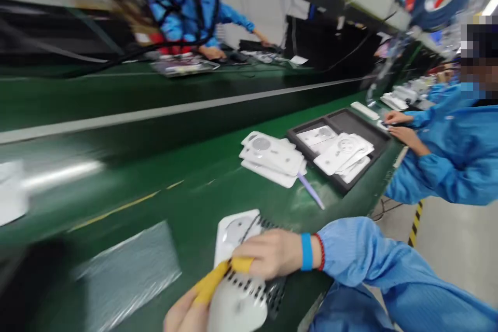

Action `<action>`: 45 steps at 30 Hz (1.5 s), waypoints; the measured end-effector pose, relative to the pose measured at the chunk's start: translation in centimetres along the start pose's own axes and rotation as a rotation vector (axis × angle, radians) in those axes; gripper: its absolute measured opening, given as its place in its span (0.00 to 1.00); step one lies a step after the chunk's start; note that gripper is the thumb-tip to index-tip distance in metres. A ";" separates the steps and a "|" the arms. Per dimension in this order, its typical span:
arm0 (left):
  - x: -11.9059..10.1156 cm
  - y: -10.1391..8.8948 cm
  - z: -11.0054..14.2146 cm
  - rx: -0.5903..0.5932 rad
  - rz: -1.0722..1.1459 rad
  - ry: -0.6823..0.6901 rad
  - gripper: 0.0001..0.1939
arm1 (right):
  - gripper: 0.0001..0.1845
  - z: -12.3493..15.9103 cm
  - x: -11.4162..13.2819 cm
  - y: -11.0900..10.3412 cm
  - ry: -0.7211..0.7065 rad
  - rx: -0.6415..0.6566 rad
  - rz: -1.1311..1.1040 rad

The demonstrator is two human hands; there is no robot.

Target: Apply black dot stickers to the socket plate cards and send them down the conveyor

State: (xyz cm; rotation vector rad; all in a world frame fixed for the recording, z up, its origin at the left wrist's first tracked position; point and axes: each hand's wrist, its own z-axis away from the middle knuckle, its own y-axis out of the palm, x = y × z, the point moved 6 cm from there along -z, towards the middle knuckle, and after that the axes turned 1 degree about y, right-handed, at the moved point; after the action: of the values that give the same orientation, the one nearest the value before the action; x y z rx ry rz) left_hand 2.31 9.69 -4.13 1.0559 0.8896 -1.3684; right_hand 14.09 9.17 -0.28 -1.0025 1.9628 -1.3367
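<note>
We noted the person's right hand [272, 254], blue wristband and red bracelet on its wrist, and left hand [182, 314] low in the head view, both closed around a white socket housing [237, 308]. Yellow finger covers [210, 282] lay against it. The housing sat over a perforated black strip [277, 290], touching a white socket plate [235, 233], on the green conveyor belt [187, 218]. Farther along stood a stack of white socket panels [272, 155], a lilac pen [311, 192] and a black tray [342, 116] holding more panels. A co-worker [447, 161] in a blue smock had both hands just beyond the tray. Another blue-clad person [194, 15] worked across the belt.
</note>
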 end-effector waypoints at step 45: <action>0.4 1.0 2.0 -0.101 0.356 -0.311 0.06 | 0.12 1.1 -0.7 -1.7 0.028 -0.155 -0.410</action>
State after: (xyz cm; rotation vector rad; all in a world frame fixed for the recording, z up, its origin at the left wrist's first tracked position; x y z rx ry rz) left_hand 3.10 7.60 -3.84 0.8466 0.5072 -1.1345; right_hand 15.73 8.77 0.94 -1.5328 1.9738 -1.4274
